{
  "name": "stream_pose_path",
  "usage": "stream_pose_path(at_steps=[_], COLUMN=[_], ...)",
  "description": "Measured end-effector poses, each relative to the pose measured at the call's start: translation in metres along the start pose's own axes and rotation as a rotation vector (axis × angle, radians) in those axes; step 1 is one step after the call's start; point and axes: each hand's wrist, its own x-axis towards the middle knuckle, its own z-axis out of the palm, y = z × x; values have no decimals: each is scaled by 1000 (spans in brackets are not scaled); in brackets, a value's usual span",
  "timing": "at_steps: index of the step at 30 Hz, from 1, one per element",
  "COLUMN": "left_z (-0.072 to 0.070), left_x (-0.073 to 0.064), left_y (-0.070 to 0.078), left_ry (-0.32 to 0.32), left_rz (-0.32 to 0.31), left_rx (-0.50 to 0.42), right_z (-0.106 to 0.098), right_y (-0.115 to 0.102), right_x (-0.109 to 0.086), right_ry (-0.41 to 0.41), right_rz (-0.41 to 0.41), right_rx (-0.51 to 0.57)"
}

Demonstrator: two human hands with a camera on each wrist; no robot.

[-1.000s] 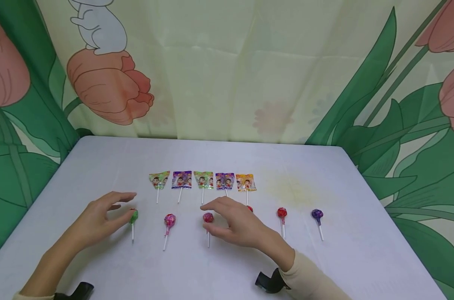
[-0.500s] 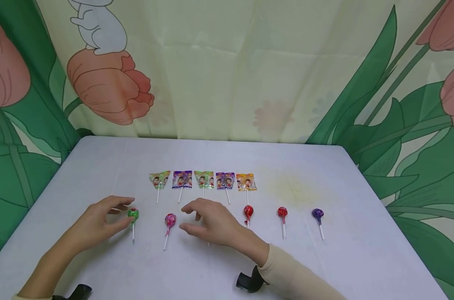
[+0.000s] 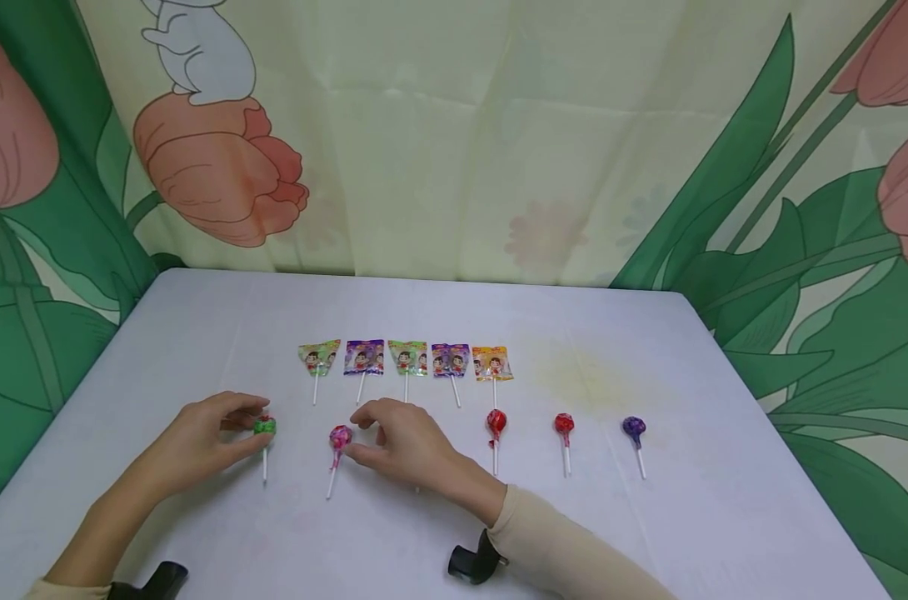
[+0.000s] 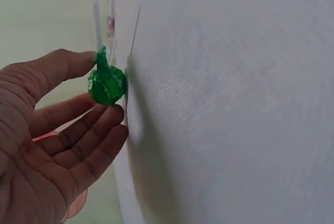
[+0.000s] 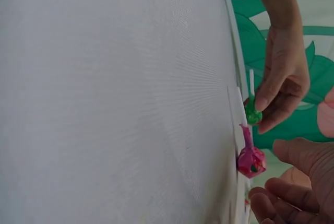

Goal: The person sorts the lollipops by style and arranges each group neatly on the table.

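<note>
My left hand (image 3: 192, 443) is at the left end of the front row, thumb and fingers loosely either side of a green-wrapped lollipop (image 3: 264, 426). In the left wrist view the thumb lies near the lollipop's twisted neck and the fingers (image 4: 99, 135) extend by its round head; a firm pinch does not show. My right hand (image 3: 412, 446) hovers with parted thumb and fingers just right of a pink-wrapped lollipop (image 3: 340, 437). A gap shows between that hand and the pink lollipop (image 5: 251, 162) in the right wrist view. Another lollipop is mostly hidden beneath the right hand.
Two red lollipops (image 3: 496, 422) (image 3: 564, 424) and a purple lollipop (image 3: 635, 428) continue the front row rightward. Behind lies a row of several flat-bagged lollipops, among them a green one (image 3: 320, 358) and an orange one (image 3: 492, 363). A white cloth covers the table (image 3: 649, 533); a printed curtain (image 3: 439, 150) hangs behind.
My right hand has moved left, from around the third lollipop to beside the pink one, uncovering a red lollipop. My left hand's fingers have drawn slightly closer around the green lollipop.
</note>
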Motion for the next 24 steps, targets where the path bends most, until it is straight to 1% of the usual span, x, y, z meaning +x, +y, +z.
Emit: stream_pose_path(at_steps=[6, 14, 24], left_z=[2, 3, 5], left_x=[-1, -2, 0], left_y=[0, 0, -1], left_ry=[16, 35, 29], left_rz=[17, 23, 14], left_rx=[6, 20, 17], right_z=[6, 11, 14], right_y=[-1, -1, 0], right_x=[7, 11, 13], right_ry=[8, 13, 18], right_rz=[32, 12, 3], right_rx=[-33, -75, -87])
